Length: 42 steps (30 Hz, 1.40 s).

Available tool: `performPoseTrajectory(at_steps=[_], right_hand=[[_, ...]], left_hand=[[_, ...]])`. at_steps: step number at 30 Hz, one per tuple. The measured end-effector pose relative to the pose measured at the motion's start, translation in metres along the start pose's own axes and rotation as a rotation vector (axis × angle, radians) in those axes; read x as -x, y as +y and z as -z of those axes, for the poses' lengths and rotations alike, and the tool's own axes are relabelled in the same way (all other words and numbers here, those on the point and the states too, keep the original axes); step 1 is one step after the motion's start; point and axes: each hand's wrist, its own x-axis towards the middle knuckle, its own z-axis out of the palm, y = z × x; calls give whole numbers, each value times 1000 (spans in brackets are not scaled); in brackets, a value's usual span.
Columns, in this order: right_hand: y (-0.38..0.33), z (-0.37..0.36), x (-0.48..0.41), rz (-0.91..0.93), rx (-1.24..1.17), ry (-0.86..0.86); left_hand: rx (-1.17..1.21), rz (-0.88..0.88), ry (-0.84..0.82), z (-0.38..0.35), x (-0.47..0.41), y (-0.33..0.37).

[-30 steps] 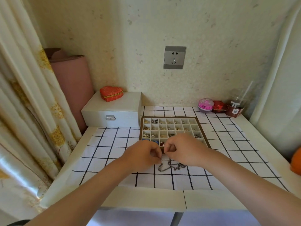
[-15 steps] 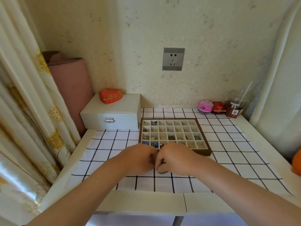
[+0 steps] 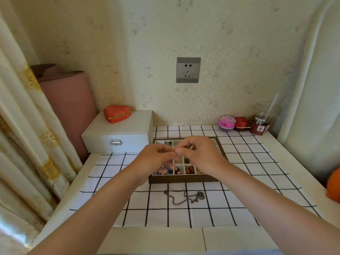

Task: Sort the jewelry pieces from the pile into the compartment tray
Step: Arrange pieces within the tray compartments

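Note:
A brown compartment tray with several small pieces in its cells sits on the checked cloth, partly hidden by my hands. My left hand and my right hand are raised over the tray, fingertips meeting. Between them they pinch a small silvery jewelry piece. A dark metal chain lies loose on the cloth just in front of the tray.
A white jewelry box with a red heart-shaped pouch on top stands at the back left. A pink round case, a red box and a plastic cup line the back right. An orange object sits at the right edge.
Both hands have lifted from the cloth near the chain and moved forward over the tray, pinching a small piece together. The chain now lies uncovered on the cloth.

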Motion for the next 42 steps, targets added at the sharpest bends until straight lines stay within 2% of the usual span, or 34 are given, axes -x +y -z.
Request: performPoseTrajectory(at_steps=[4, 11, 13, 16, 19, 22, 26, 33, 39, 42], right_hand=[[10, 19, -24, -54, -70, 60], [36, 71, -64, -128, -53, 82], [51, 81, -75, -157, 6, 125], [80, 85, -88, -200, 123, 168], [103, 82, -95, -223, 248, 105], [112, 78, -95, -231, 337, 31], [107, 74, -91, -197, 406, -24], [96, 70, -87, -175, 572, -111], [93, 62, -86, -144, 740, -183], [91, 58, -85, -87, 871, -234]], left_hand=[[103, -50, 61, -13, -21, 11], [126, -140, 117, -41, -82, 46], [-3, -182, 125, -48, -104, 47], [-491, -311, 51, -52, -132, 33], [-885, -348, -98, -53, -147, 18], [-1033, -331, -193, -59, -151, 14], [-1173, -386, -226, -63, -153, 8], [-1124, -427, -185, -61, -156, 0], [-843, -359, -143, -55, -151, 4], [-825, -331, -105, -45, -150, 8]])
